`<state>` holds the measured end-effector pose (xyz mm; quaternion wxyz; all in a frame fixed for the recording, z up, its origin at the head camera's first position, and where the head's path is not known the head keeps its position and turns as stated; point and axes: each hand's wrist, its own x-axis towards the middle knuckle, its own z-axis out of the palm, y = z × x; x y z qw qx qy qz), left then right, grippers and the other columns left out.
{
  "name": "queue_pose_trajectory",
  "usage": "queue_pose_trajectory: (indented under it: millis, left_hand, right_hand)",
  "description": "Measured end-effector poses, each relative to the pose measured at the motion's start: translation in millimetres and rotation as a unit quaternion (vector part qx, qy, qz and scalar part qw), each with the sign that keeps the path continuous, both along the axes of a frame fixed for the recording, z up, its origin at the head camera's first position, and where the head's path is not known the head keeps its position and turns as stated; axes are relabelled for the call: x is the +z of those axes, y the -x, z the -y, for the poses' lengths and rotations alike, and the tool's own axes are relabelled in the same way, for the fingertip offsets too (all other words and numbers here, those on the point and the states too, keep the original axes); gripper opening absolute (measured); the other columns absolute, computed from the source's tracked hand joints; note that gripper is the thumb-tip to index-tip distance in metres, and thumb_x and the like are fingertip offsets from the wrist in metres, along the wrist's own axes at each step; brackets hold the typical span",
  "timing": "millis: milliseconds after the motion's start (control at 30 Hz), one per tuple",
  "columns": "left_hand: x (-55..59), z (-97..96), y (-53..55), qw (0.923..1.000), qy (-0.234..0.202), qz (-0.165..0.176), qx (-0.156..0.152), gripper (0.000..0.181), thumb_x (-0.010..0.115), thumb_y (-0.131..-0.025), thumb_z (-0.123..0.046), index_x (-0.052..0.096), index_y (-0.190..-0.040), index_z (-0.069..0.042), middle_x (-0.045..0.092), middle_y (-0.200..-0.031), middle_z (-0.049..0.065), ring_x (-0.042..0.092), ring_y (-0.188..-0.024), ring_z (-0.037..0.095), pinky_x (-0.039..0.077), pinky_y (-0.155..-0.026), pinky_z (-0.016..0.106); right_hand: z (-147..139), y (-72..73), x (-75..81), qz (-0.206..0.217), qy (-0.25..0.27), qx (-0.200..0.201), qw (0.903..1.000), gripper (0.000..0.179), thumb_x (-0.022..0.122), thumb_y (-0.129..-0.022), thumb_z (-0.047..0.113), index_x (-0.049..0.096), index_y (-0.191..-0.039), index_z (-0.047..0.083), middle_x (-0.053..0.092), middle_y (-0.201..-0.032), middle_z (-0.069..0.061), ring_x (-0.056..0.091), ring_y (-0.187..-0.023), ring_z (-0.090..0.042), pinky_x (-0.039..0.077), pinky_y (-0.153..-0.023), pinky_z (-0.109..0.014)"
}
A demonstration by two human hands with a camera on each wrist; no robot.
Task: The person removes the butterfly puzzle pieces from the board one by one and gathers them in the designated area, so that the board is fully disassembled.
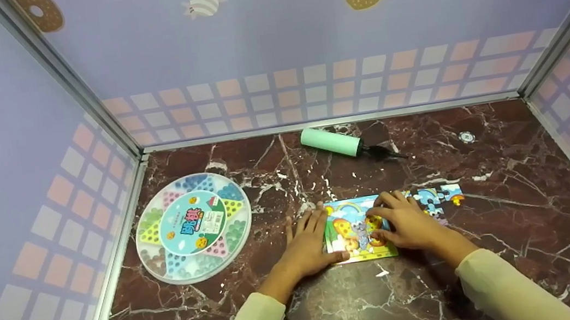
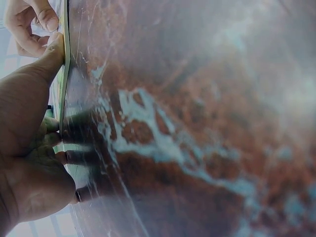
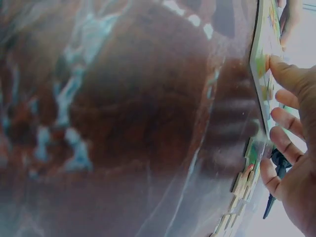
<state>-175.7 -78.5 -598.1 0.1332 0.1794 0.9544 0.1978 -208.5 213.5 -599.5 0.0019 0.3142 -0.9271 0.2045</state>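
Note:
A jigsaw puzzle (image 1: 362, 235) with a grey cartoon mouse, a rainbow and yellow shapes lies in a flat tray on the marbled table. Along its left edge rests my left hand (image 1: 305, 248), fingers extended and the thumb on the lower left corner. My right hand (image 1: 408, 222) is over the puzzle's right side, thumb and index finger apart on the picture. In the right wrist view, the thumb (image 3: 286, 74) touches the puzzle's face and the other fingers are slightly bent. Loose joined puzzle pieces (image 1: 454, 195) lie just right of the tray, partly hidden by the right hand.
A round Chinese checkers set (image 1: 194, 228) with marbles under a clear cover lies on the left. Behind the puzzle is a mint-green hand pump (image 1: 331, 142) with a black nozzle. A small round disc (image 1: 466, 137) is at the back right. Patterned walls (image 1: 276, 95) enclose the table.

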Motion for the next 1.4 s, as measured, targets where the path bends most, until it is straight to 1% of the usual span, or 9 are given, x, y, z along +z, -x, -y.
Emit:
queue_pose_trajectory:
  millis: [67, 200, 400, 667, 833, 933, 1200, 1400]
  left_hand:
    - [-0.1, 0.3, 0.0, 1.0, 0.0, -0.001, -0.001, 0.119, 0.072, -0.093, -0.077, 0.021, -0.178, -0.012, 0.018, -0.187, 0.007, 0.018, -0.173, 0.035, 0.001, -0.137, 0.074]
    - [-0.7, 0.9, 0.4, 1.0, -0.001, -0.004, -0.002, 0.118, 0.072, -0.093, -0.076, 0.021, -0.178, -0.012, 0.016, -0.188, 0.006, 0.018, -0.173, 0.036, 0.001, -0.137, 0.074]
    - [-1.8, 1.3, 0.3, 1.0, -0.005, -0.003, -0.002, 0.117, 0.073, -0.093, -0.075, 0.022, -0.178, -0.013, 0.014, -0.188, 0.005, 0.019, -0.173, 0.036, 0.001, -0.137, 0.073]
    - [-2.4, 0.9, 0.5, 0.9999, -0.01, -0.001, 0.0, 0.116, 0.073, -0.093, -0.075, 0.023, -0.178, -0.013, 0.016, -0.188, 0.006, 0.018, -0.173, 0.035, 0.001, -0.137, 0.073]
    - [-1.9, 0.7, 0.5, 1.0, -0.007, -0.003, -0.002, 0.116, 0.073, -0.093, -0.075, 0.022, -0.178, -0.013, 0.013, -0.188, 0.006, 0.018, -0.173, 0.036, 0.001, -0.137, 0.073]
    - [-2.5, 0.8, 0.4, 1.0, -0.006, -0.003, -0.001, 0.117, 0.074, -0.093, -0.075, 0.022, -0.178, -0.013, 0.013, -0.188, 0.006, 0.017, -0.173, 0.036, 0.001, -0.137, 0.073]
    - [-5.1, 0.7, 1.0, 1.0, 0.0, -0.007, -0.001, 0.118, 0.073, -0.092, -0.076, 0.022, -0.178, -0.013, 0.013, -0.188, 0.006, 0.017, -0.174, 0.035, 0.001, -0.137, 0.074]
    - [-6.1, 0.5, 1.7, 1.0, -0.001, -0.004, 0.001, 0.118, 0.073, -0.093, -0.075, 0.022, -0.178, -0.012, 0.014, -0.188, 0.005, 0.018, -0.173, 0.035, 0.003, -0.137, 0.073]
  right_hand:
    - [2, -0.7, 0.2, 0.007, -0.001, -0.005, 1.0, 0.034, 0.087, -0.097, 0.037, 0.079, -0.127, 0.024, 0.063, -0.127, -0.005, 0.054, -0.115, -0.03, 0.049, -0.09, -0.065]
    - [6, -1.9, 0.9, 0.015, 0.001, -0.011, 0.9998, 0.029, 0.088, -0.097, 0.033, 0.079, -0.123, 0.026, 0.062, -0.125, -0.004, 0.053, -0.113, -0.029, 0.045, -0.088, -0.059]
    - [9, -1.8, 1.4, 0.025, 0.004, -0.017, 0.9995, 0.025, 0.087, -0.097, 0.026, 0.077, -0.12, 0.025, 0.058, -0.117, -0.001, 0.048, -0.108, -0.026, 0.038, -0.085, -0.055]
    - [10, -2.9, 2.5, 0.019, 0.008, -0.027, 0.9994, 0.025, 0.09, -0.094, 0.022, 0.077, -0.116, 0.023, 0.056, -0.108, 0.001, 0.046, -0.102, -0.024, 0.034, -0.081, -0.048]
    - [12, -2.4, 4.8, 0.03, -0.004, -0.034, 0.999, 0.027, 0.089, -0.095, 0.027, 0.077, -0.119, 0.024, 0.055, -0.107, 0.001, 0.044, -0.1, -0.022, 0.032, -0.082, -0.045]
    - [12, -2.0, 4.6, 0.03, -0.012, -0.038, 0.9988, 0.028, 0.089, -0.095, 0.03, 0.077, -0.119, 0.025, 0.054, -0.107, 0.002, 0.043, -0.1, -0.021, 0.032, -0.081, -0.045]
    - [14, -2.0, 3.6, 0.016, -0.019, -0.039, 0.9989, 0.027, 0.09, -0.094, 0.027, 0.075, -0.115, 0.025, 0.054, -0.106, 0.001, 0.045, -0.1, -0.023, 0.036, -0.081, -0.047]
    - [17, -3.5, 5.2, 0.006, -0.024, -0.039, 0.9989, 0.03, 0.091, -0.09, 0.022, 0.072, -0.112, 0.023, 0.054, -0.107, -0.001, 0.048, -0.101, -0.026, 0.041, -0.08, -0.05]
